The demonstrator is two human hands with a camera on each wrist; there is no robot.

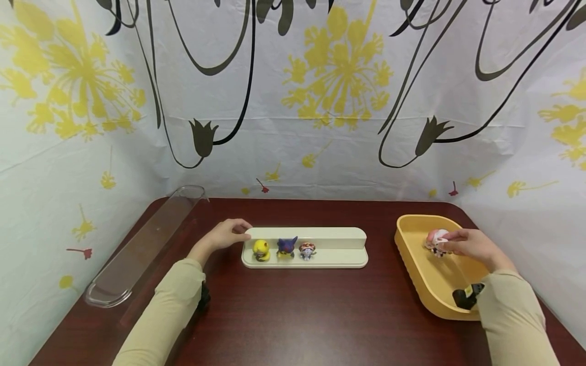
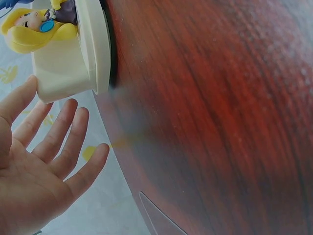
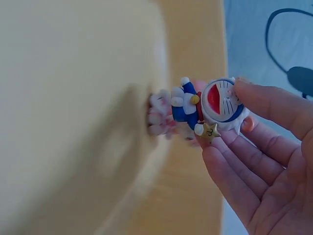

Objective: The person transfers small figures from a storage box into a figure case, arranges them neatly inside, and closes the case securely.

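In the head view, the left hand [image 1: 227, 234] touches the left end of a long cream plastic stand [image 1: 341, 258] bearing three small colourful figurines [image 1: 286, 247]; the right hand [image 1: 472, 247] is over a yellow plastic tray [image 1: 432, 284]. Left wrist: that hand's fingers spread wide. Right wrist: the right hand pinches a blue-and-white figurine [image 3: 211, 102], a blurred pink-and-white figurine [image 3: 159, 115] behind it.

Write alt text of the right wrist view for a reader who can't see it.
A right hand pinches a small blue-and-white figurine by its head, over a yellow tray. The figurine bears a gold star; a blurred pink-and-white figurine shows partly behind it.
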